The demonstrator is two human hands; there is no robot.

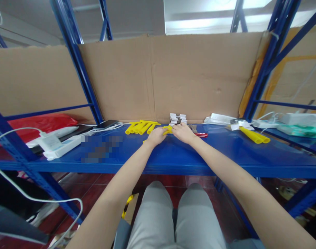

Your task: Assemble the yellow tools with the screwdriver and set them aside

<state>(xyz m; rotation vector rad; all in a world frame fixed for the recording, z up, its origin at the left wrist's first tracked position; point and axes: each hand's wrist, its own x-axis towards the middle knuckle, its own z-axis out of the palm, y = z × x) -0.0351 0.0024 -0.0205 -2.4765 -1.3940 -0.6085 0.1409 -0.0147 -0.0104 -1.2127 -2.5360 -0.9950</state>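
Observation:
Over the blue shelf, my left hand is closed round a yellow tube; a bit of yellow also shows at the left of its wrist. My right hand is close beside it, with curled fingers at the tube's right end. What those fingers grip is hidden. Just behind the hands stands a stack of small white pieces with dark marks. A red-handled tool lies by my right hand. Several more yellow tubes lie in a row at the left of my left hand.
Two yellow tubes lie at the right, by a white packet. At the left are a white power strip, cables and a red bag. A cardboard panel closes the back between blue posts.

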